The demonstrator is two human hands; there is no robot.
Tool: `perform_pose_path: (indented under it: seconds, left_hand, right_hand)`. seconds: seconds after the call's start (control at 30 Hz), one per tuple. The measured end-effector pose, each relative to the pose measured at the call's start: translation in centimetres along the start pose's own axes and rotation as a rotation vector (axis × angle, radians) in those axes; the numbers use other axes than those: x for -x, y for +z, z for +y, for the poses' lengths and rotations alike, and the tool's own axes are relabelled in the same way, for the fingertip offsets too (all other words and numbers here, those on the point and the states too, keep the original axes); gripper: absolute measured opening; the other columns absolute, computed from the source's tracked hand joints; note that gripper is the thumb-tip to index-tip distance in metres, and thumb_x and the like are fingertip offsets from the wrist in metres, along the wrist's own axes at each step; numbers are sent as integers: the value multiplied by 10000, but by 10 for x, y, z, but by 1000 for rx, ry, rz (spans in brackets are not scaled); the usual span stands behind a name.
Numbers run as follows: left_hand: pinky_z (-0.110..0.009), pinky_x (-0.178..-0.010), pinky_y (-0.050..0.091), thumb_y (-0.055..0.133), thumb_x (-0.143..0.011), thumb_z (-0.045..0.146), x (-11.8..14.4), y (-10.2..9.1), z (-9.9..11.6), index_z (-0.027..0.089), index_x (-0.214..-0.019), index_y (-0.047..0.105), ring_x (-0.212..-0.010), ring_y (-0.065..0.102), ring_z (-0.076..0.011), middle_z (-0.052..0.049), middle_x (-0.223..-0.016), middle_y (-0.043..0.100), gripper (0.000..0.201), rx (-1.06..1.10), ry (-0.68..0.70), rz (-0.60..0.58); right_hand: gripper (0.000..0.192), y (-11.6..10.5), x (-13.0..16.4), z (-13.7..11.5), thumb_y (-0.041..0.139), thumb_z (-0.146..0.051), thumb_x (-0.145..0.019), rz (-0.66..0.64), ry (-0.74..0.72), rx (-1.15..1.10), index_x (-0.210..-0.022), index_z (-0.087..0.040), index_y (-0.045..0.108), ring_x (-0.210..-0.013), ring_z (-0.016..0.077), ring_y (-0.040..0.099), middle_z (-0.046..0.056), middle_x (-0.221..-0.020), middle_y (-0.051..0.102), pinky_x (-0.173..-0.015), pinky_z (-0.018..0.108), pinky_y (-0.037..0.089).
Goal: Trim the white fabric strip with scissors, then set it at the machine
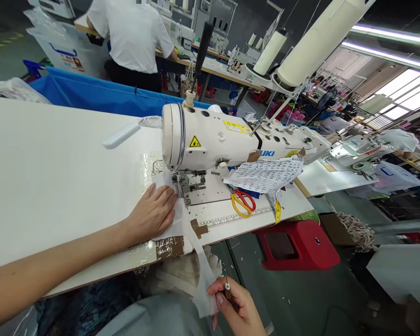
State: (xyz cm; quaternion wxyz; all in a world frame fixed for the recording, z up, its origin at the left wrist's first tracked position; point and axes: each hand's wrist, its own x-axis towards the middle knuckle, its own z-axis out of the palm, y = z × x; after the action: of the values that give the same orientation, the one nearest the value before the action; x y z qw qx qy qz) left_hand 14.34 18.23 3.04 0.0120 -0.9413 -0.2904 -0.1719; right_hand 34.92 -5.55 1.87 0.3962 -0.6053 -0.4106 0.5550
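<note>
My left hand (pixel 154 212) lies flat, fingers together, on a piece of white fabric (pixel 175 221) on the sewing table, just left of the presser foot (pixel 186 185) of a white sewing machine (pixel 227 140). The fabric runs from under the foot, over the table's front edge and down to my right hand (pixel 236 305). That hand is below the table edge, pinching the fabric's lower end together with a small brown-handled tool (pixel 227 290).
Yellow-and-red scissors (pixel 243 202), a yellow tape measure (pixel 277 212) and a printed paper (pixel 266 173) lie right of the needle. A red stool (pixel 301 245) stands below. A blue bin (pixel 101 95) is behind the white table (pixel 56 177). A person in a white shirt (pixel 133 37) works beyond.
</note>
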Motion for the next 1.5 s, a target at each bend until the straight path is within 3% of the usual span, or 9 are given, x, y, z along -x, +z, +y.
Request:
perform_pose_path:
  seconds: [0.17, 0.43, 0.97, 1.17, 1.33, 1.5]
  left_hand:
    - [-582, -1061, 323, 380, -927, 234, 0, -2, 1, 85, -1204, 599, -1167, 489, -338, -188, -1200, 595, 383, -34, 1, -38]
    - [-558, -1068, 316, 369, -934, 236, 0, -4, 2, 81, -1202, 589, -1168, 477, -327, -179, -1203, 591, 380, -59, -8, -63]
    - [-519, -1069, 332, 402, -925, 227, -3, 1, -2, 48, -1162, 623, -1112, 490, -334, -183, -1120, 604, 370, -93, 3, 31]
    - [-490, -940, 433, 467, -879, 161, -11, -3, -4, 9, -1182, 620, -946, 528, -338, -190, -957, 611, 372, -155, 10, 3]
    - [-448, -851, 460, 423, -883, 125, -12, -6, -7, -4, -1166, 627, -934, 530, -326, -192, -974, 612, 372, -177, 25, 12]
    - [-444, -855, 456, 416, -887, 162, -8, -4, -9, -1, -1156, 631, -977, 531, -328, -193, -1021, 616, 381, -152, 56, 45]
  right_hand:
    - [445, 4, -9, -9, 486, -589, -907, -10, -17, 22, -913, -170, 634, -500, 125, 581, 3, -697, 524, -514, 235, 457]
    - [435, 10, -23, -27, 510, -580, -900, -25, -59, 50, -910, -161, 629, -510, 113, 584, 9, -743, 534, -512, 231, 453]
    - [401, 26, -56, -34, 521, -563, -903, -23, -125, -41, -961, -176, 606, -522, 90, 599, -10, -784, 546, -531, 224, 501]
    - [468, 42, -62, -35, 605, -607, -827, -1, -51, -244, -1000, -175, 559, -475, 104, 580, -21, -691, 596, -490, 249, 523]
    - [570, 65, -64, -28, 713, -623, -717, -10, 85, -530, -1012, -180, 507, -462, 149, 643, -15, -662, 659, -498, 265, 518]
    - [618, 77, -65, -22, 719, -667, -684, 2, 98, -566, -993, -182, 494, -444, 148, 646, -33, -624, 648, -509, 255, 500]
